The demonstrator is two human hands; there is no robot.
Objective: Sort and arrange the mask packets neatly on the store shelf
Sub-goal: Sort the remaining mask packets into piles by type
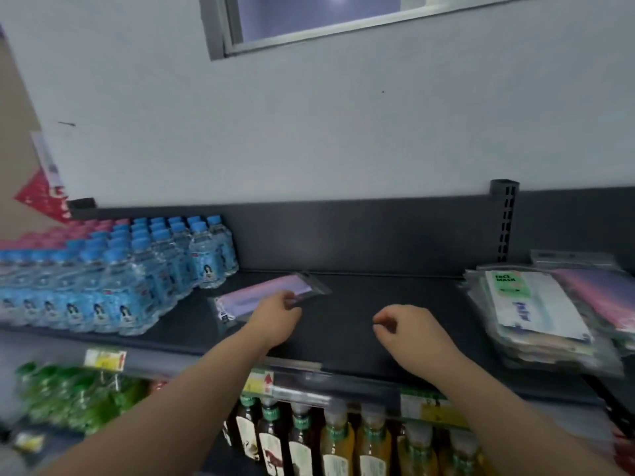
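A clear packet of purple masks (pixel 261 294) lies flat on the dark shelf (pixel 371 324), just right of the water bottles. My left hand (pixel 278 319) rests at its front right edge, fingertips touching or pinching the packet's rim. My right hand (pixel 409 328) hovers over the bare middle of the shelf, fingers loosely curled with nothing in them. At the shelf's right end sits an untidy stack of mask packets (pixel 546 314), its top one white with a green "FACE MASK" label, with pink packets beside it.
Rows of blue-capped water bottles (pixel 113 280) fill the shelf's left part. Below the shelf edge stand juice and tea bottles (pixel 330 438) and green bottles (pixel 68 396). A slotted upright post (pixel 504 218) rises at the back right. A white wall lies behind.
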